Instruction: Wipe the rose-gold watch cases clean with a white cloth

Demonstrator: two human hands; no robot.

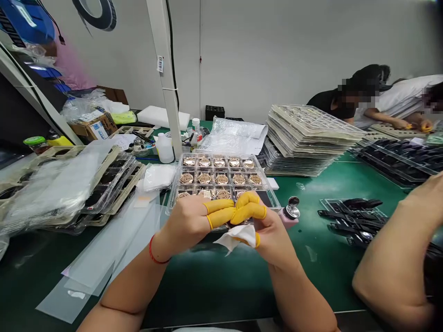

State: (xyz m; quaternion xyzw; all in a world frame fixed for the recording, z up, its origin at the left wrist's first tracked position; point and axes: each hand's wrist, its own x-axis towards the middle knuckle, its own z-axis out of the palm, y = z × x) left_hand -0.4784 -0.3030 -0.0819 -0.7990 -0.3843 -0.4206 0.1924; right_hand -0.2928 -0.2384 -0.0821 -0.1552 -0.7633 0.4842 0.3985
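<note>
My left hand [194,218] and my right hand [265,221] meet above the front of a clear plastic tray [169,203], both wearing yellow finger cots. Between my right thumb and fingers is a white wipe [230,239] that hangs loosely below them. My left fingers are pressed together against the right ones, and a small dark piece, perhaps a watch part, shows between the hands; most of it is hidden. Rows of round gold-coloured watch parts [221,179] sit in the tray's compartments. Just right of the tray stands a pink pump bottle [290,216] with its metal lid up.
Tall stacked trays [311,138] stand at the back right, and black watches [356,221] lie in front of them. A co-worker's arm [398,258] reaches in at right. More trays [104,184], plastic sheets [100,258] and a white post [169,83] are on the left.
</note>
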